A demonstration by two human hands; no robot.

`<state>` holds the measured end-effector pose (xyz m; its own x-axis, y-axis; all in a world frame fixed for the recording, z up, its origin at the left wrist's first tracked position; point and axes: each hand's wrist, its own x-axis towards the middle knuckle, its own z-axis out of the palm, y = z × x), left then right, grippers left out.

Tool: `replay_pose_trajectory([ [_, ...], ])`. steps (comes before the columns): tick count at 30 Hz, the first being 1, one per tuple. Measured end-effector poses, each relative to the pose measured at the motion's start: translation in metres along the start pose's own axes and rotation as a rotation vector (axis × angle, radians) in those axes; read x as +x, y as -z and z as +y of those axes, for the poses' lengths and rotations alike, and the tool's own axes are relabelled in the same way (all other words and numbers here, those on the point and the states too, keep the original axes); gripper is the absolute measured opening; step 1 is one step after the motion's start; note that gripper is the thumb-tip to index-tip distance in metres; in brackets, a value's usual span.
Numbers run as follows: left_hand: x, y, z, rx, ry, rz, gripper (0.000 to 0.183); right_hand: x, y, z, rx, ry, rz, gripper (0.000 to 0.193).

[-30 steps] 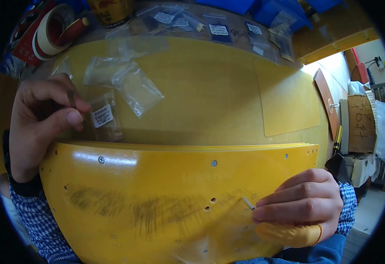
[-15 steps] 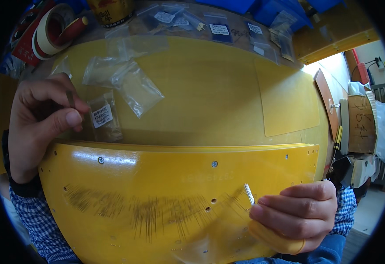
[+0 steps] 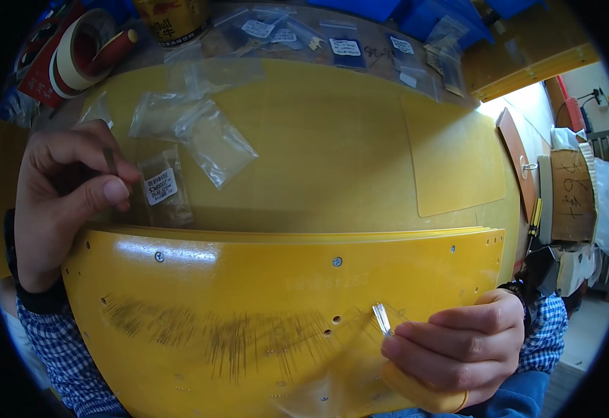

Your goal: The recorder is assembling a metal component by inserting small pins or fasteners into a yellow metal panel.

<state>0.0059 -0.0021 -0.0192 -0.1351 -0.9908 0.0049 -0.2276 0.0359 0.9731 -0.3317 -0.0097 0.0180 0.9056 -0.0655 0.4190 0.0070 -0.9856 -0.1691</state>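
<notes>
A large yellow board (image 3: 248, 279) with screws and holes lies in front of me. Many thin, dark, needle-like pins (image 3: 238, 341) are spread across it in a band. My left hand (image 3: 67, 195), above the board's far left corner, pinches a small bundle of thin dark pins (image 3: 111, 160) between thumb and fingers. Low over the right part of the board, my right hand (image 3: 464, 348) is closed on a bundle of thin silvery pins (image 3: 381, 319), whose ends fan out past the fingertips. A yellow cover wraps one digit of this hand.
A small labelled zip bag (image 3: 161, 188) lies beside my left hand, and clear bags (image 3: 217, 143) lie beyond it. Tape rolls (image 3: 74, 59) and a gold can (image 3: 172, 21) stand at the back left. More labelled bags (image 3: 346, 49) line the back; a cardboard box (image 3: 572, 184) is at the right.
My right hand has moved slightly left and down over the board with its bundle, whose ends now show more spread. My left hand has hardly moved.
</notes>
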Motion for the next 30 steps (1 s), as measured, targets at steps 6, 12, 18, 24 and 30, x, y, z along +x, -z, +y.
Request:
replay_pose_trajectory([
  [6,-0.002,0.001,0.000,0.021,0.014,0.000,0.007,0.004,0.005,-0.005,-0.110,-0.093,-0.088,0.011],
  [12,0.003,-0.001,-0.001,0.007,0.000,-0.006,0.007,0.001,-0.004,-0.009,-0.204,-0.055,0.015,0.013],
  [18,0.001,-0.002,-0.001,0.012,0.023,-0.004,0.006,0.001,0.008,-0.007,0.312,-0.329,-0.015,0.004],
  [24,0.001,-0.002,0.001,0.028,0.020,0.001,0.007,0.000,0.001,-0.003,0.090,-0.112,0.028,0.008],
  [30,0.001,-0.001,0.000,0.028,0.018,0.002,0.006,0.003,0.003,-0.009,-0.081,-0.060,-0.038,0.009],
])
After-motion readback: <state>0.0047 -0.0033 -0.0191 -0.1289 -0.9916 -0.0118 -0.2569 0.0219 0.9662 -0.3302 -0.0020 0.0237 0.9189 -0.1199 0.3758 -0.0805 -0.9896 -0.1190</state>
